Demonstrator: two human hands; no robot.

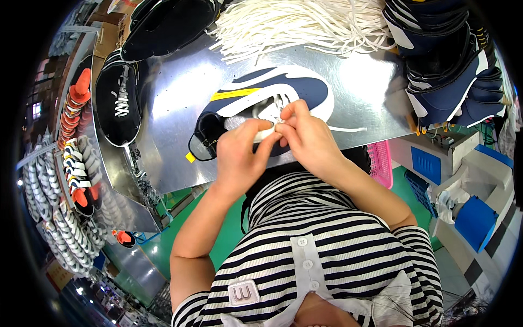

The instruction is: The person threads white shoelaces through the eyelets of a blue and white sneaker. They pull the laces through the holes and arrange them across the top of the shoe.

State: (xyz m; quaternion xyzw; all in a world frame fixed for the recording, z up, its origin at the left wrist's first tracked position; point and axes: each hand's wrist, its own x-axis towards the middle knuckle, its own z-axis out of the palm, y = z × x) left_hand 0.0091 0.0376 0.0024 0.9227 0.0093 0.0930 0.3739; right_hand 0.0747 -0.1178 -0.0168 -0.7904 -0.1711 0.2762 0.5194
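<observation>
A navy and white shoe point(283, 90) lay on its side on the shiny metal desk point(174, 109), just in front of the person's striped shirt, with a white lace point(348, 129) trailing off to the right of it. Both hands met over the lacing area: the left hand point(239, 158) was pinched shut on a bit of the white lace near the tongue, and the right hand point(308, 136) was closed with its fingertips on the lace end at the eyelets. A heap of loose white laces point(294, 24) sat at the far edge of the desk, dark shoe uppers point(117, 98) lay to the left, and more navy shoes point(447, 71) were stacked to the right. To do this well, it seemed wise to keep the lace flat and untwisted, steady the upper with the left hand, and draw each pass evenly snug.
</observation>
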